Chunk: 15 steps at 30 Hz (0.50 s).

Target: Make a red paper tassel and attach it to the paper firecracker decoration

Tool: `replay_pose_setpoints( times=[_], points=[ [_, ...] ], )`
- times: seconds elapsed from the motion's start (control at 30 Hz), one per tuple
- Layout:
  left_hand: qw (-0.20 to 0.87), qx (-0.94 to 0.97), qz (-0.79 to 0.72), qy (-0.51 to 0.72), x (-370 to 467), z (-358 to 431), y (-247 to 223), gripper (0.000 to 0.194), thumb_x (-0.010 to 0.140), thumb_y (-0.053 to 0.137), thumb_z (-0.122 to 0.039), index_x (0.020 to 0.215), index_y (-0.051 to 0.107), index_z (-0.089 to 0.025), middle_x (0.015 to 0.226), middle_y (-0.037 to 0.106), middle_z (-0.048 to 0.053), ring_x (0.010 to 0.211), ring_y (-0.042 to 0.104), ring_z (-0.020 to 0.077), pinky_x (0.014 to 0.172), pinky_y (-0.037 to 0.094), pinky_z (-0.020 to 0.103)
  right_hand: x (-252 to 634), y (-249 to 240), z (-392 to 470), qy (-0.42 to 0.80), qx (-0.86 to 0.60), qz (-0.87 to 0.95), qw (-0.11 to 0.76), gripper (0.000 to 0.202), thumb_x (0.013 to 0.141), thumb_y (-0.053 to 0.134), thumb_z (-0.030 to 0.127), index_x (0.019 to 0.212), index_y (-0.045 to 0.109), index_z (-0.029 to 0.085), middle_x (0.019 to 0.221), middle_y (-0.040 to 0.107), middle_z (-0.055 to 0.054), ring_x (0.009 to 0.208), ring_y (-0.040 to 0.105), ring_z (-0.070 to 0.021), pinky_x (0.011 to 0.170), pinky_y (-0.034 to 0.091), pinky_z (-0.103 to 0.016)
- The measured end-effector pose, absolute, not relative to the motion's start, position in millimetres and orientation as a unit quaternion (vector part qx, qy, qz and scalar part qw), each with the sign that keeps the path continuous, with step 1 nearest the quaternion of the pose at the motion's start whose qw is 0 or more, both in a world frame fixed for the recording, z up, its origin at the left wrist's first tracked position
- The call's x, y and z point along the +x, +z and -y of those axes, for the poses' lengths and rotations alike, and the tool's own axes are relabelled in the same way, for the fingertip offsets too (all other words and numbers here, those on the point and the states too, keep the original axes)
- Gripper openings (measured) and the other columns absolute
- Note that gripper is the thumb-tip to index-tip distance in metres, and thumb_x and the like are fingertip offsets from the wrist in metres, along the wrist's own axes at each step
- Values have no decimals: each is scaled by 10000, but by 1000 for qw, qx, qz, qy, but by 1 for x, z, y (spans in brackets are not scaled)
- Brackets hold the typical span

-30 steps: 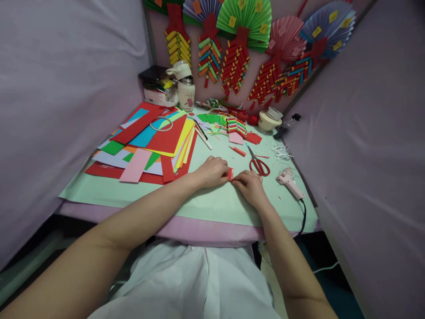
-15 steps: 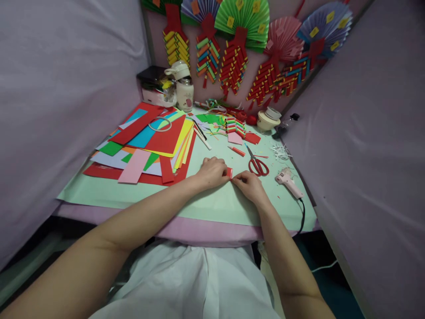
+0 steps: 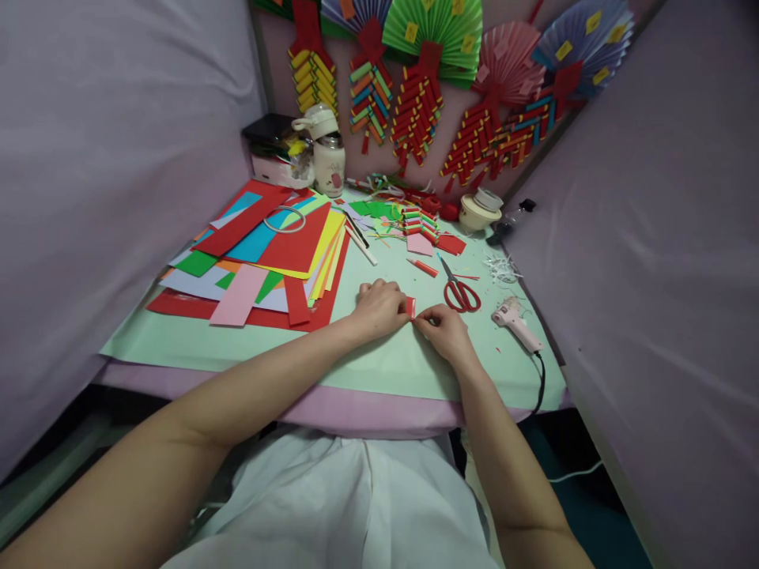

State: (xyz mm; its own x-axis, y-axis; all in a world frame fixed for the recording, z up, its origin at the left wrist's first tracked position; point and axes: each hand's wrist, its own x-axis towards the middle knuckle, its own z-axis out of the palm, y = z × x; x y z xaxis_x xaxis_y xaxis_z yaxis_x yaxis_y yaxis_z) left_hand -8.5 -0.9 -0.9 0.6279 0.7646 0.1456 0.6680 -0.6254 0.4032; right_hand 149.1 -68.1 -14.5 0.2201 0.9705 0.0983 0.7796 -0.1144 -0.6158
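Between my two hands lies a small red piece of paper (image 3: 410, 307) with a pale edge, low over the mint-green tabletop. My left hand (image 3: 383, 307) is closed on its left side, fingers curled over it. The thumb and forefinger of my right hand (image 3: 443, 325) pinch its lower right corner. Part of the paper is hidden behind the left fingers. Just beyond the hands lies a red paper roll (image 3: 423, 267). Red-handled scissors (image 3: 461, 294) rest beyond my right hand, blades pointing away.
A pink glue gun (image 3: 515, 325) with a black cord lies at the right. Stacked coloured paper (image 3: 296, 245) covers the left side, a silver ring (image 3: 285, 220) on top. Farther back are a strip of small coloured rolls (image 3: 419, 225), a white bottle (image 3: 329, 166) and a cream jar (image 3: 477, 213).
The camera view has shifted slightly. Both hands keep their hold on the red paper, with hardly any visible movement.
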Motion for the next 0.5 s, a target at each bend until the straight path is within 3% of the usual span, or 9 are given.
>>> replay_pose_setpoints(
  times=[0.5],
  points=[
    [153, 874, -439, 138, 0, 1, -2, 165, 759, 518, -279, 681, 631, -189, 916, 588, 82, 947, 441, 267, 760, 286, 403, 146, -12, 61, 186, -773, 558, 237, 109, 662, 555, 312, 671, 615, 222, 711, 650, 23, 715, 545, -165, 636, 289, -289]
  ],
)
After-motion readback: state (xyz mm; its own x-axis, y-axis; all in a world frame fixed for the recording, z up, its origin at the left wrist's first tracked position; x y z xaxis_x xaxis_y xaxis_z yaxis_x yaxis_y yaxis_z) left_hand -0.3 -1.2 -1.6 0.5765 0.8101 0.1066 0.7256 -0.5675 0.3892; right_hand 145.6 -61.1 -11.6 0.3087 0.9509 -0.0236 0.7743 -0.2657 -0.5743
